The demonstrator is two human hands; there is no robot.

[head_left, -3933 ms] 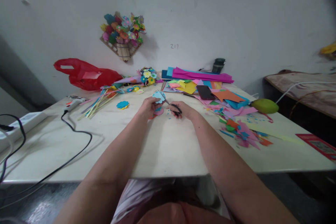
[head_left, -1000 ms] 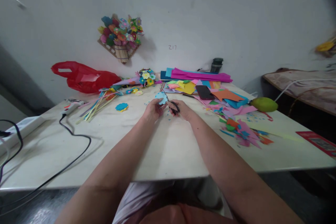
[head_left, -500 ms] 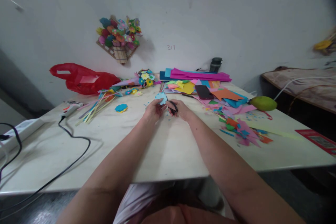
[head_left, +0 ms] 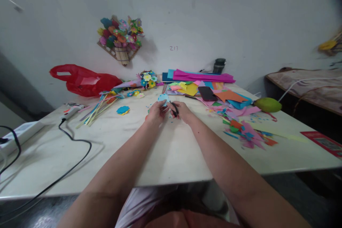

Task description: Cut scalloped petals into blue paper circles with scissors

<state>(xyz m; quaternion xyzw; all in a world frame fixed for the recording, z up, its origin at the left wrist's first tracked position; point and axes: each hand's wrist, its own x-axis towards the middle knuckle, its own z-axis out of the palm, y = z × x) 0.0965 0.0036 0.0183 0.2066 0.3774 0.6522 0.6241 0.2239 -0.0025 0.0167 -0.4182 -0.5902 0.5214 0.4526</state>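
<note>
Near the middle of the white table, my left hand pinches a light blue scalloped paper piece at its lower edge. Close on its right, my right hand grips black-handled scissors, whose blades point up and left beside the paper. Small blue scraps lie on the table around both hands. To the left rests a stack of blue and yellow scalloped shapes, apart from my hands.
A red plastic bag, paper strips and a power strip with cords are at the left. Coloured sheets, a phone, paper scraps and a green fruit are at the right.
The scissors and my right hand have shifted very slightly to the left and turned a little at the paper. My left hand keeps its hold on the blue piece.
</note>
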